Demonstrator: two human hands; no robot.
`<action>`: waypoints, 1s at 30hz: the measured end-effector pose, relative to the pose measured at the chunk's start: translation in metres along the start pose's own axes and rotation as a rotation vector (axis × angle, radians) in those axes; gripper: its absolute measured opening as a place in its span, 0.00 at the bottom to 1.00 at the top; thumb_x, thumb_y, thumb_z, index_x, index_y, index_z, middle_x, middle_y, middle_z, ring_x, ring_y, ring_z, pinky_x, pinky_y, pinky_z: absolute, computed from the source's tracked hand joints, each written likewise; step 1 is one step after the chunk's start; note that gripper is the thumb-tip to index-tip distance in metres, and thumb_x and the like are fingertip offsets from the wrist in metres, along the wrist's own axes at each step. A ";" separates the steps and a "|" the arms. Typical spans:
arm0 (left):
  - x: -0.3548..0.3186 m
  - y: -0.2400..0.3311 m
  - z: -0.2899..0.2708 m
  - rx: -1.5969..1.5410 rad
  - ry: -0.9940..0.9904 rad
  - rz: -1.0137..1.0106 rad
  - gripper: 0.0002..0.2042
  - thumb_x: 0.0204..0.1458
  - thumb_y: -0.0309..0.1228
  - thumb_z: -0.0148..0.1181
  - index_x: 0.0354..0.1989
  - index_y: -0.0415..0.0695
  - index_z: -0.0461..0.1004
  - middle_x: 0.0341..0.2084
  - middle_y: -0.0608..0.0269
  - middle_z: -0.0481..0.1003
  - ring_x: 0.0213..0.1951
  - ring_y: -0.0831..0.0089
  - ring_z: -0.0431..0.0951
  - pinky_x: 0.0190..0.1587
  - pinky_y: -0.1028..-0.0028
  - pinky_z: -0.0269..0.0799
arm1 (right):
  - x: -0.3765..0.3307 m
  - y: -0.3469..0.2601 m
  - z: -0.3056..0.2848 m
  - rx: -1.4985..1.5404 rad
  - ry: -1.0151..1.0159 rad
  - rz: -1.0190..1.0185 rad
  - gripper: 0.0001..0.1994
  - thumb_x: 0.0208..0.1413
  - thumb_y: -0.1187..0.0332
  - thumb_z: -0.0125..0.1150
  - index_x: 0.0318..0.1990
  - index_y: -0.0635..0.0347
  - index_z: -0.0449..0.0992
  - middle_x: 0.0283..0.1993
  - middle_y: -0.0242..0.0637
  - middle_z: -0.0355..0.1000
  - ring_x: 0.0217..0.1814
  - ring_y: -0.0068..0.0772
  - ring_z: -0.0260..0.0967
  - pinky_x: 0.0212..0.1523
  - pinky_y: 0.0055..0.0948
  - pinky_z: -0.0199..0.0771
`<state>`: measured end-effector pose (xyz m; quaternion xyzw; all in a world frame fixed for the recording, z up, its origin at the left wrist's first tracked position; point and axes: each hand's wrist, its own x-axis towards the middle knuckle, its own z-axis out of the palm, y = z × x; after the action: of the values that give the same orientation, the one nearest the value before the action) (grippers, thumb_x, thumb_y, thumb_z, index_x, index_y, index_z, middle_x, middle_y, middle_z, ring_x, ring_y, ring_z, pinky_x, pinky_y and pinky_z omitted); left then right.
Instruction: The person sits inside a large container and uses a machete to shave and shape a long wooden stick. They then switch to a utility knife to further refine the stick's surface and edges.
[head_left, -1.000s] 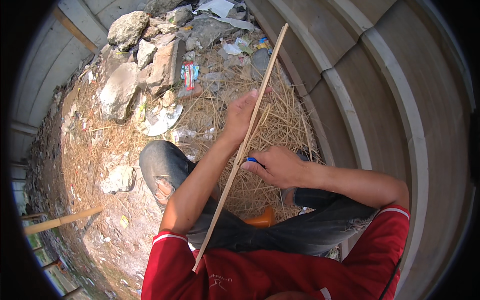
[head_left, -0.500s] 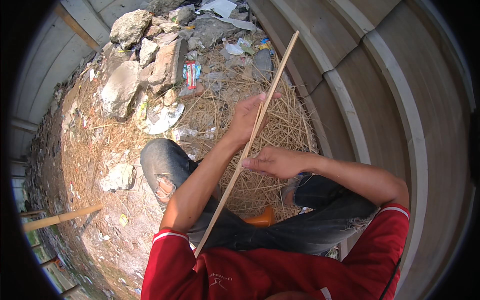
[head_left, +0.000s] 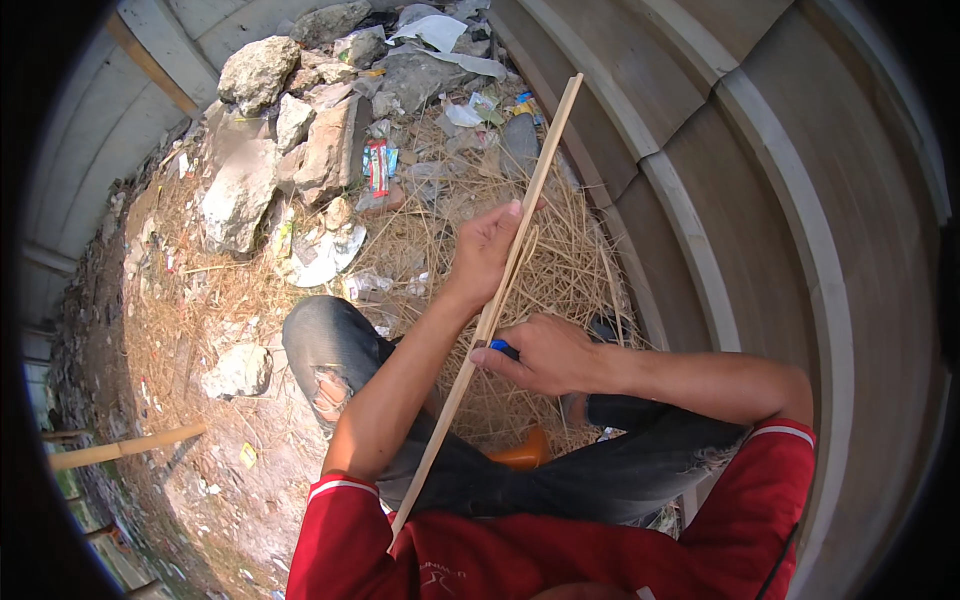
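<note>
A long, narrow strip of split bamboo [head_left: 440, 425] slants from my chest up to the far right. My left hand [head_left: 484, 255] is closed round its upper part, the thumb lying along it. Below that, my right hand [head_left: 545, 353] is closed on a small blue-handled knife [head_left: 505, 348], pressed against the strip's right side. Only a bit of the handle and a dark end show; my fingers hide the rest. A thin sliver [head_left: 528, 245] stands slightly away from the strip between my two hands.
Straw shavings [head_left: 575, 270] lie in front of my bent legs. An orange plastic object [head_left: 525, 450] is partly hidden by my leg. Rocks [head_left: 240, 190] and litter lie ahead; corrugated sheeting [head_left: 740, 220] curves along the right. A bamboo pole [head_left: 130, 445] is at the left.
My right hand has turned, so the blue handle now shows more. The strip's far end has dropped slightly nearer and to the left, along with my left hand.
</note>
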<state>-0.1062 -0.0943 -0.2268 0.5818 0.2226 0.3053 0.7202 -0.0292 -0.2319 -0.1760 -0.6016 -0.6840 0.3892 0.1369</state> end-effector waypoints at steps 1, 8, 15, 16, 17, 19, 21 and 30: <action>-0.001 -0.001 0.001 -0.028 -0.013 0.000 0.24 0.70 0.48 0.46 0.57 0.39 0.76 0.15 0.80 0.62 0.18 0.89 0.58 0.20 0.81 0.50 | 0.001 0.003 0.001 0.032 -0.027 -0.011 0.34 0.67 0.41 0.47 0.23 0.64 0.76 0.19 0.51 0.71 0.26 0.59 0.73 0.32 0.53 0.72; 0.007 0.001 -0.008 -0.176 -0.050 -0.022 0.25 0.70 0.48 0.45 0.58 0.39 0.76 0.13 0.79 0.60 0.15 0.88 0.56 0.18 0.79 0.48 | 0.004 -0.005 -0.009 0.194 -0.513 -0.010 0.40 0.68 0.36 0.42 0.22 0.69 0.74 0.15 0.48 0.64 0.19 0.49 0.62 0.29 0.47 0.68; 0.020 0.022 -0.028 -0.050 0.076 0.020 0.26 0.71 0.48 0.43 0.59 0.35 0.73 0.07 0.77 0.55 0.09 0.85 0.53 0.15 0.78 0.46 | -0.012 0.007 -0.016 -0.138 -1.040 0.171 0.38 0.61 0.32 0.50 0.32 0.67 0.80 0.26 0.47 0.75 0.33 0.48 0.77 0.39 0.45 0.74; 0.020 0.021 -0.031 -0.061 0.075 0.033 0.26 0.71 0.48 0.42 0.59 0.36 0.73 0.07 0.77 0.55 0.09 0.85 0.53 0.15 0.78 0.46 | -0.015 0.011 -0.024 -0.248 -1.010 0.208 0.38 0.60 0.31 0.50 0.35 0.66 0.82 0.30 0.47 0.77 0.37 0.49 0.78 0.40 0.46 0.75; 0.020 0.018 -0.036 -0.068 0.075 0.049 0.26 0.71 0.48 0.42 0.59 0.36 0.73 0.07 0.77 0.55 0.09 0.85 0.53 0.15 0.78 0.45 | -0.017 0.012 -0.035 -0.359 -0.973 0.241 0.39 0.59 0.30 0.51 0.39 0.66 0.83 0.34 0.47 0.80 0.41 0.51 0.79 0.42 0.46 0.76; 0.020 0.023 -0.041 -0.076 0.090 0.055 0.26 0.71 0.48 0.42 0.59 0.36 0.74 0.07 0.76 0.56 0.09 0.85 0.53 0.15 0.78 0.45 | -0.023 0.022 -0.052 -0.598 -0.802 0.405 0.37 0.58 0.32 0.53 0.41 0.64 0.84 0.37 0.48 0.81 0.45 0.50 0.79 0.46 0.48 0.77; 0.016 0.028 -0.043 -0.074 0.127 0.021 0.26 0.71 0.48 0.41 0.58 0.36 0.74 0.06 0.76 0.56 0.08 0.84 0.53 0.15 0.78 0.46 | -0.028 0.041 -0.074 -0.600 -0.613 0.592 0.33 0.59 0.35 0.56 0.38 0.63 0.84 0.37 0.47 0.81 0.45 0.51 0.80 0.47 0.49 0.77; -0.001 0.021 -0.020 0.034 0.076 -0.020 0.21 0.68 0.44 0.47 0.50 0.39 0.80 0.17 0.74 0.66 0.20 0.85 0.61 0.24 0.78 0.53 | -0.042 0.043 -0.130 -0.366 0.593 0.252 0.23 0.67 0.52 0.52 0.43 0.69 0.76 0.33 0.58 0.77 0.39 0.64 0.75 0.44 0.55 0.73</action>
<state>-0.1245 -0.0782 -0.2114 0.5795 0.2608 0.3164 0.7043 0.0970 -0.2240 -0.1083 -0.7823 -0.5933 0.0830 0.1706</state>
